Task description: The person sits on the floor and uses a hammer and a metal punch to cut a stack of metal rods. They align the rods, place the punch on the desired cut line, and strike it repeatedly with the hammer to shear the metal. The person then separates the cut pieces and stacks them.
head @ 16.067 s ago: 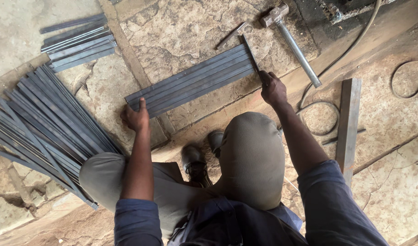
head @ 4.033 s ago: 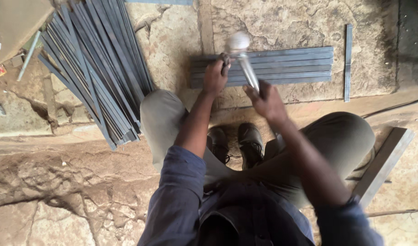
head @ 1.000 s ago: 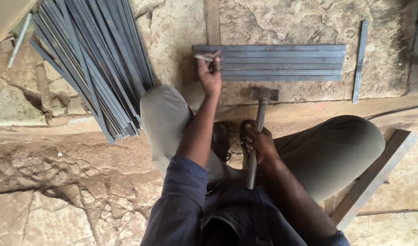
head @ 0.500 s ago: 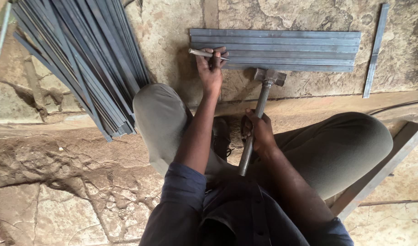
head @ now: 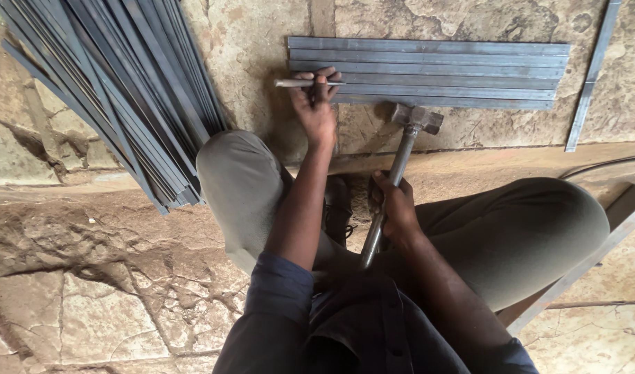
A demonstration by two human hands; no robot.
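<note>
A loose pile of long grey bars (head: 116, 97) is lying at far left, fanned diagonally on the stone floor (head: 89, 277), well apart from both hands.

The left hand (head: 316, 104) is reaching forward and is closed around a thin punch (head: 307, 83). The punch is lying roughly level, its long axis running left to right, with its right end resting over the left end of the strips (head: 435, 73). The strips are lying side by side, flat on the stone, directly ahead of the person, their long axis also running left to right.

The right hand (head: 395, 208) is wrapped tightly around the handle of the hammer (head: 400, 156), near mid-length. The handle is pointing away from the body; the head is sitting at the near edge of the strips, just right of the left hand and near the punch, not touching it.

The left hand is the nearer one to the strips. A single bar (head: 593, 76) is lying at far right, angled, beside the strips.
</note>
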